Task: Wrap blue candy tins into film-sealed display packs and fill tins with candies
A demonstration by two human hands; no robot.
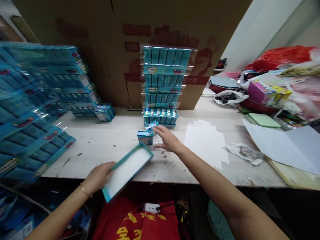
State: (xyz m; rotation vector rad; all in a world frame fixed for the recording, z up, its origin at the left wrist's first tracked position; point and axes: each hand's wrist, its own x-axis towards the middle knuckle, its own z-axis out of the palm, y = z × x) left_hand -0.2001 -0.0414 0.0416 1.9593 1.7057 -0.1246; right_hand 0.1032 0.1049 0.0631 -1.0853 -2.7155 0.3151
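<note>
My left hand (101,176) grips the left side of an open blue tray (128,168), which is tilted over the table's front edge and shows a white inside. My right hand (166,138) reaches over the table with fingers apart, its fingertips at a small blue box (152,125). Whether it touches that box is unclear. Just left of these fingers a second small blue box (145,137) stands on the table. Behind them rises a stack of filled blue trays (162,90) in clear wrap.
More wrapped blue stacks (30,116) fill the left side. Small boxes (104,112) stand beside them. A big cardboard box (115,60) backs the table (92,143). White paper sheets (206,143), a crumpled plastic bag (245,153) and bagged clutter (270,90) lie right.
</note>
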